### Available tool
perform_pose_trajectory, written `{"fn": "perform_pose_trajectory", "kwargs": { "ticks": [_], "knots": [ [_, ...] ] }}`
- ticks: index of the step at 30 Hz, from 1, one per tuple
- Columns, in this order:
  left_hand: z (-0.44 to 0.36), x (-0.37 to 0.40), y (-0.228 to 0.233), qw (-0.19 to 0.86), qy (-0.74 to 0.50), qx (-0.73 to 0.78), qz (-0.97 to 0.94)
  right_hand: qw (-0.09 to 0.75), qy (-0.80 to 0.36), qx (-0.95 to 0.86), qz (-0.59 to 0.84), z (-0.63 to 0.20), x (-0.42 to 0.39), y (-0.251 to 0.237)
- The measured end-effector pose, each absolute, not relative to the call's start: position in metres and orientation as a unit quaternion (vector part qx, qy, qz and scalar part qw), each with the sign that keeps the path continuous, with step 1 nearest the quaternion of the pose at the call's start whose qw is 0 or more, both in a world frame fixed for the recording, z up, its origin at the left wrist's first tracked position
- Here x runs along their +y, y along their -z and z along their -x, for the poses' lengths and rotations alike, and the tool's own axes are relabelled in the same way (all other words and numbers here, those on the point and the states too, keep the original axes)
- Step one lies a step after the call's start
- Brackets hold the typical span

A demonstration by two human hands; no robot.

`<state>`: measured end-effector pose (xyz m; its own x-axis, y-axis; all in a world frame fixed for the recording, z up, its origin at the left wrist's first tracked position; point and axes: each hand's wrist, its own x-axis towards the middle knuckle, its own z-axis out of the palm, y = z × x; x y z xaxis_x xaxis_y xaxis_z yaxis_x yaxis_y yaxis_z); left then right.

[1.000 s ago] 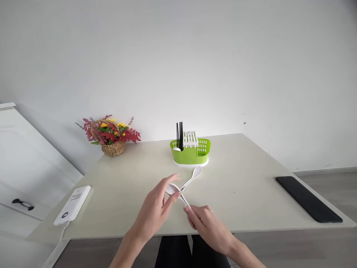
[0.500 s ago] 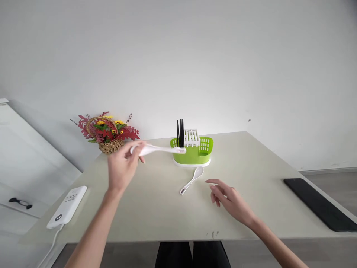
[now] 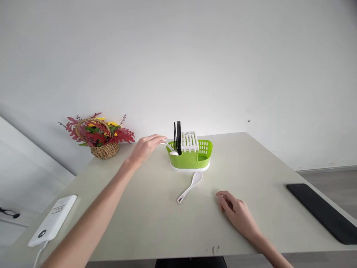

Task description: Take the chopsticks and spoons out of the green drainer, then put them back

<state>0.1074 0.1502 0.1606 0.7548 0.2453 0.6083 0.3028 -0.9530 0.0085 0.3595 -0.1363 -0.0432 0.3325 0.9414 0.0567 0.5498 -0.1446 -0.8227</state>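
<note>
My left hand (image 3: 145,147) reaches out to the left end of a green cutlery caddy (image 3: 192,159). Its fingertips pinch the handle of a white spoon (image 3: 170,149), whose bowl sits inside the caddy's left compartment. Black chopsticks (image 3: 176,135) stand upright in that same compartment, beside a white slotted insert (image 3: 189,140). A second white spoon (image 3: 190,186) lies on the table (image 3: 139,208) just in front of the caddy. My right hand (image 3: 236,213) rests on the table to the right of that spoon, fingers loosely curled, holding nothing.
A wicker basket of red and yellow flowers (image 3: 99,136) stands at the back left. A white power bank (image 3: 52,220) with a cable lies near the left front edge. A flat black slab (image 3: 323,213) lies at the right edge. White furniture (image 3: 22,175) stands to the left.
My left hand has taken one white spoon from the front of the table up and over to the caddy and lowered its bowl inside. My right hand let go and came down onto the table.
</note>
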Motion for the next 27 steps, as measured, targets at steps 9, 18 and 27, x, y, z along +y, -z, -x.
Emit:
{"fn": "perform_pose_trajectory", "kwargs": {
  "ticks": [9,18,27],
  "knots": [
    [-0.107,0.181,-0.14,0.016,0.221,-0.109,0.969,0.386,-0.256,-0.508,0.726,-0.36,-0.136,0.042],
    [-0.115,0.164,-0.127,-0.013,0.158,-0.138,0.978,0.384,-0.266,-0.496,0.732,-0.361,-0.136,0.038],
    [-0.088,0.128,-0.097,-0.062,0.277,-0.288,0.915,0.386,-0.263,-0.499,0.73,-0.361,-0.138,0.037]
  ]
}}
